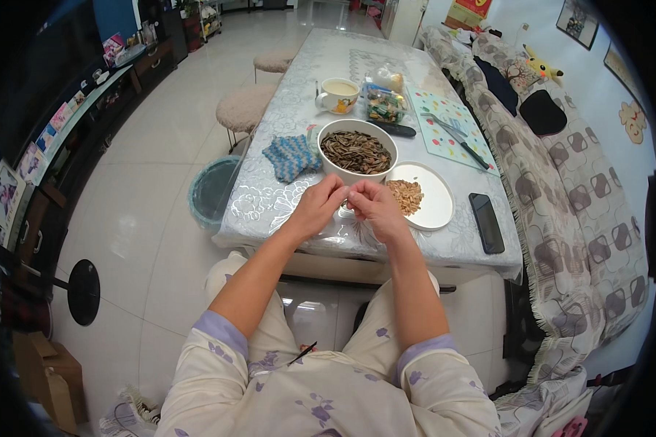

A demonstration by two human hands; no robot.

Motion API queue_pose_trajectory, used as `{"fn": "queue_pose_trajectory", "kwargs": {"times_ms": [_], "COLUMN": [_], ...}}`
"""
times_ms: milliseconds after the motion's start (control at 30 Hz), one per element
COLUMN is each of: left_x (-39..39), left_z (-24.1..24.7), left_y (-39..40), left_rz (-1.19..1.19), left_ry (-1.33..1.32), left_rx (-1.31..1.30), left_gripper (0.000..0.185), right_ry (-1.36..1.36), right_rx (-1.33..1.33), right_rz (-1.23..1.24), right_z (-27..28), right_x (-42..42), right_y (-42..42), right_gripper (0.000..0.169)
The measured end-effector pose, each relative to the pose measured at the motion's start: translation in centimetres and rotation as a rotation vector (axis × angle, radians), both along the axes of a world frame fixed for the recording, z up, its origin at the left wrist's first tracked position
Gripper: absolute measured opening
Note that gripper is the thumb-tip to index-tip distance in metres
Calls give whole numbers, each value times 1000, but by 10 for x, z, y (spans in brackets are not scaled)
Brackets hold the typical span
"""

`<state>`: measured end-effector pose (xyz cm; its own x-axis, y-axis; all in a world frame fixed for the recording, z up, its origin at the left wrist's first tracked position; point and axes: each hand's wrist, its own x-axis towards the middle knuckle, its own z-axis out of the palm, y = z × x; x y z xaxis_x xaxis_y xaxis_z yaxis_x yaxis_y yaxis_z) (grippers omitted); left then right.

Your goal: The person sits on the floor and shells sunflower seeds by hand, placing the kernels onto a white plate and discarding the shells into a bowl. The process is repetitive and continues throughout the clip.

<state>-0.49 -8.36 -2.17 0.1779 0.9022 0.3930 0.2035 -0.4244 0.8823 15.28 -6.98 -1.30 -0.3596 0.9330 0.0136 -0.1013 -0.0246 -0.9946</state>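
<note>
My left hand point(321, 201) and my right hand point(376, 206) meet at the fingertips over the table's near edge, thumbs and forefingers pinched. Something tiny sits between them, mostly hidden by the fingers and too small to name. Just beyond stands a white bowl point(355, 176) filled with dark, long seeds point(355, 152) that look like sunflower seeds in their shells. To the right of it, a round white plate point(436, 202) carries a heap of pale tan kernels point(406, 196) on its left side. My right wrist is close to the plate's near left rim.
A blue-and-grey knitted cloth point(291, 157) lies left of the bowl. Behind are a filled mug point(340, 97), a clear plastic box of wrapped pieces point(386, 105) and a glass cutting board point(443, 123) with a knife point(467, 148). A phone point(486, 223) lies right; a lined bin point(210, 191) stands left.
</note>
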Motion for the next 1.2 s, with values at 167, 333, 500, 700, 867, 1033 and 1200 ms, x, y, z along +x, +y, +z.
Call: {"fn": "queue_pose_trajectory", "kwargs": {"times_ms": [167, 333, 500, 700, 867, 1033, 1200], "left_x": [-4, -2, 3, 5, 7, 11, 16], "left_z": [-4, -6, -4, -1, 0, -1, 1], "left_y": [5, 3, 3, 0, -2, -2, -3], "left_rz": [-120, -124, -138, -102, -32, 1, 59], "left_ry": [-29, -86, -115, -12, 31, 2, 10], "left_rx": [-45, -102, -97, -23, 52, 72, 111], "left_gripper": [23, 24, 22, 16, 16, 15, 14], "right_ry": [-8, -55, 16, 78, 114, 167, 242], "right_rx": [43, 9, -34, -120, -164, -205, -208], "right_rz": [88, 113, 111, -4, -14, -77, -133], "right_z": [2, 9, 7, 4, 3, -1, -6], "right_x": [5, 2, 2, -5, -9, -16, -24], "right_y": [-2, -6, -7, -9, -10, -12, -12], "right_gripper": [10, 15, 18, 17, 17, 18, 20]}}
